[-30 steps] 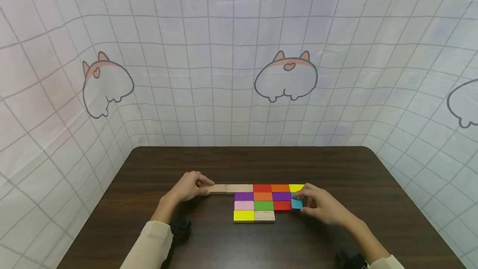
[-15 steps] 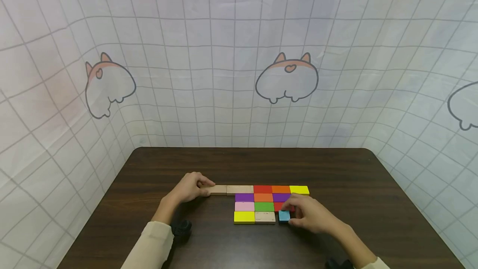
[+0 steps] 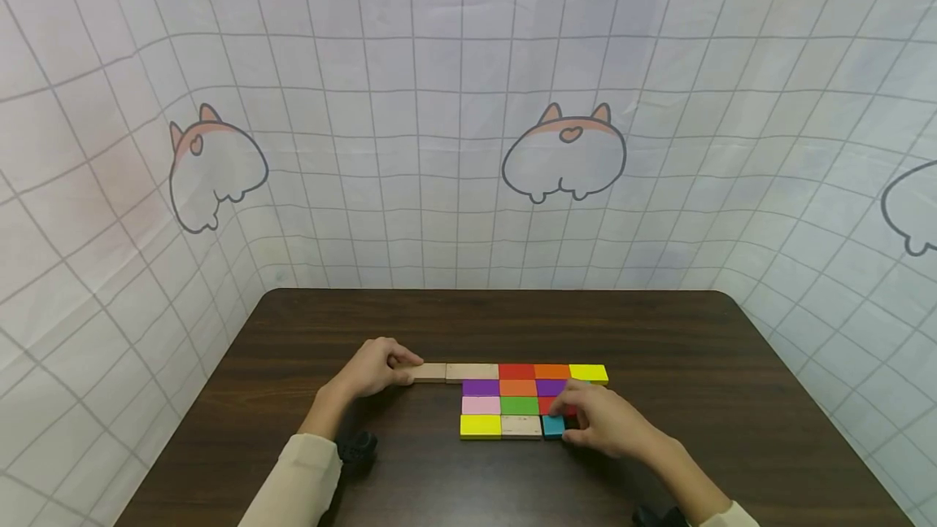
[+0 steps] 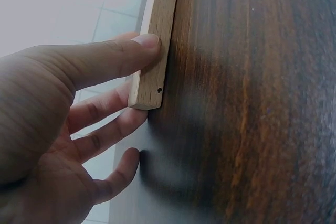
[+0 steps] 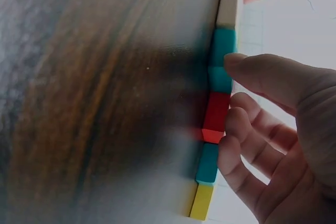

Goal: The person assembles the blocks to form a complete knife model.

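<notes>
My left hand (image 3: 376, 367) pinches the left end of a plain wooden block (image 3: 430, 373), thumb on its near side and fingers behind, as the left wrist view shows. A second plain block (image 3: 472, 372) lies end to end with it. On the right, my right hand (image 3: 611, 420) holds a small teal block (image 3: 552, 427) between thumb and fingers. That block lies against the right end of a speckled wooden block (image 3: 520, 427) in the nearest row. In the right wrist view, a red block (image 5: 217, 111) and another teal block (image 5: 207, 162) sit beside my right fingers.
Several coloured blocks lie flat in touching rows, among them a yellow block (image 3: 480, 427), a pink block (image 3: 480, 406) and a green block (image 3: 519, 406). They rest on a dark wooden table (image 3: 468, 324). A white gridded cloth (image 3: 410, 250) stands behind and around it.
My right hand has brought the teal block from the third row's right end nearer and leftward, then against the speckled block. My left hand has stayed on its block.
</notes>
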A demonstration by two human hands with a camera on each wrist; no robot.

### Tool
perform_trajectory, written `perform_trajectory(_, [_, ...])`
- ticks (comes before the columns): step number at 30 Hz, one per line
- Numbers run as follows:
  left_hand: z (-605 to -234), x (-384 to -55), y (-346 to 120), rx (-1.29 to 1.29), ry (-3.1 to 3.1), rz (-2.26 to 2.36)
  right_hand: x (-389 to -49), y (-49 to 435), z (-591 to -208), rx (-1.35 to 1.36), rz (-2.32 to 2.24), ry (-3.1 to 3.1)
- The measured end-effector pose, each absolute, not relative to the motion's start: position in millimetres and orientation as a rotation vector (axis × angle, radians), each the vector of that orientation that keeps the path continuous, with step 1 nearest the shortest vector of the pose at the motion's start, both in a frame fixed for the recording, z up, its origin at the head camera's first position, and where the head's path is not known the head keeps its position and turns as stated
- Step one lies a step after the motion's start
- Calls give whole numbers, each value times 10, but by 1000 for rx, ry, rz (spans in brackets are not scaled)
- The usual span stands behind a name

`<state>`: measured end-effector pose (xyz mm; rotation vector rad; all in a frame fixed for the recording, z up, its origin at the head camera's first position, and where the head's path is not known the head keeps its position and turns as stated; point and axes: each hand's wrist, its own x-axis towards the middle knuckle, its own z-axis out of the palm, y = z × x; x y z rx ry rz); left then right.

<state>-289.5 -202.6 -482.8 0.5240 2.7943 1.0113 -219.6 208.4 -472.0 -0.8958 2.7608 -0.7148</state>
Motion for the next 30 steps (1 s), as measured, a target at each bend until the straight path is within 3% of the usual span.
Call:
perform_trajectory(19, [-4822,-2883,-2040,537,2801,1016,-2193,2039,-4709,-813,-741,2716])
perform_trajectory(30, [-4826,-2880,-2009,560,2831,926,-2536,2259,-4414,-885,-787,2796])
